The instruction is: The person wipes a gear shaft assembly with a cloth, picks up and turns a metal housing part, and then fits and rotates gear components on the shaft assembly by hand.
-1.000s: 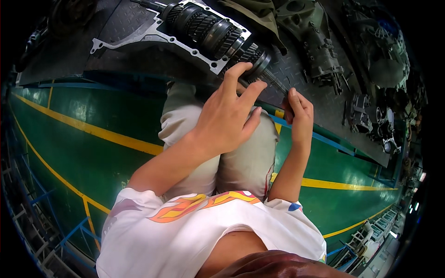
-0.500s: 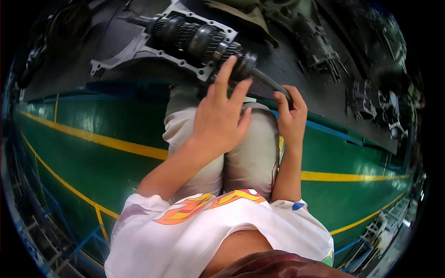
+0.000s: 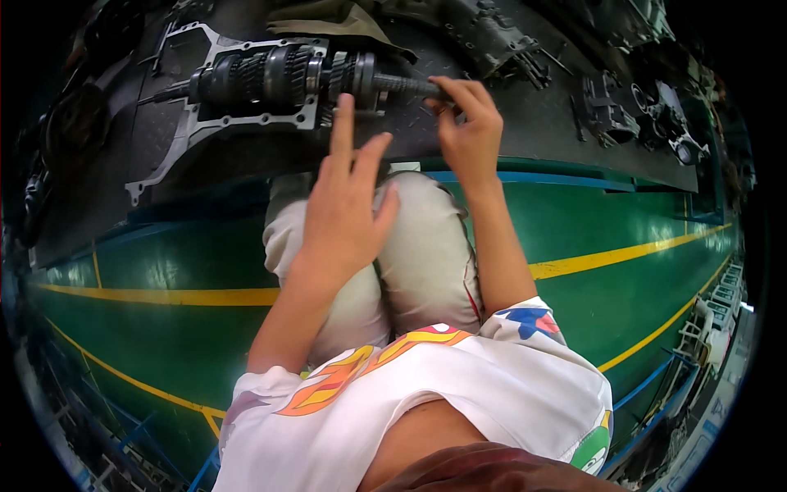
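A dark gear shaft assembly (image 3: 270, 78) lies across a silver housing plate (image 3: 188, 139) on a black bench. Its splined shaft end (image 3: 402, 84) sticks out to the right. My right hand (image 3: 469, 135) pinches that shaft end with thumb and fingers. My left hand (image 3: 344, 209) hovers just below the gears with its fingers straight and spread. Its index fingertip points up at the rightmost gear, and I cannot tell whether it touches. The left hand holds nothing.
More gearbox castings and parts (image 3: 500, 37) (image 3: 611, 111) lie on the bench to the right, and an olive cloth (image 3: 344, 18) lies behind the shaft. My knees in beige trousers (image 3: 426, 254) are below the bench edge, over a green floor with yellow lines (image 3: 615, 256).
My left hand has let go of the gears and drawn back with fingers spread. My right hand stays on the shaft end. My view has swung so the assembly lies more level.
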A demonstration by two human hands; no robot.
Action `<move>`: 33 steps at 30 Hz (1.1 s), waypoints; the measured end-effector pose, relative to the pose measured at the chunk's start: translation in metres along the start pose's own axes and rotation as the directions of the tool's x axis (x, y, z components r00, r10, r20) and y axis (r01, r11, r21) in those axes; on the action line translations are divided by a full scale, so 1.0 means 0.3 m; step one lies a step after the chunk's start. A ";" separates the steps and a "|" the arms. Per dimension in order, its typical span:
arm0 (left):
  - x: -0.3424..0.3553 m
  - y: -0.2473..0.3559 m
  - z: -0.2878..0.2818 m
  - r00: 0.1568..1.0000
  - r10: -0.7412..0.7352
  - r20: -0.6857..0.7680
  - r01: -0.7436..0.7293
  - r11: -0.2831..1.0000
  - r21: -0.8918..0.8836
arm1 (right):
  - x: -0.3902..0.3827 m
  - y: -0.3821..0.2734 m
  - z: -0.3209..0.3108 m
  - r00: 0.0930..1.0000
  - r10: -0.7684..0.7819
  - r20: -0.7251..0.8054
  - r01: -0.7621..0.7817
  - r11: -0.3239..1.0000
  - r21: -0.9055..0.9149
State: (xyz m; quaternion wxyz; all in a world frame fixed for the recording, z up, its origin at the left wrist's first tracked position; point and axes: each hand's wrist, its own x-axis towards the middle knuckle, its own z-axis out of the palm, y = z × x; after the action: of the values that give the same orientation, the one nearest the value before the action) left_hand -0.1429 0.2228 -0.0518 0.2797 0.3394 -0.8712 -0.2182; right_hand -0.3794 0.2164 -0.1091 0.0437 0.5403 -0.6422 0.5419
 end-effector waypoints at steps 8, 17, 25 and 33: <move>-0.038 0.010 -0.046 0.984 -0.083 0.160 0.080 0.996 0.029 | 0.098 0.066 0.068 0.987 -0.160 -0.027 0.152 0.969 -0.196; -0.032 0.007 -0.048 0.975 -0.105 0.195 0.109 0.994 -0.009 | 0.023 0.012 0.005 0.997 -0.068 0.021 0.070 0.990 -0.120; -0.036 -0.017 -0.036 0.948 -0.082 0.307 0.071 0.996 0.046 | -0.048 -0.083 -0.056 0.977 0.152 0.146 -0.162 0.985 0.054; -0.026 -0.012 -0.047 0.917 -0.102 0.386 0.097 0.995 0.034 | -0.038 -0.039 -0.027 0.995 0.053 0.084 -0.051 0.998 -0.027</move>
State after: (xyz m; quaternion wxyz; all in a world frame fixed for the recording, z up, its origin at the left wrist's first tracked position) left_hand -0.1275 0.2231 -0.0460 0.0882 0.3354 -0.8923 -0.2889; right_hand -0.3704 0.2318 -0.1054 0.0087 0.5453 -0.6641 0.5114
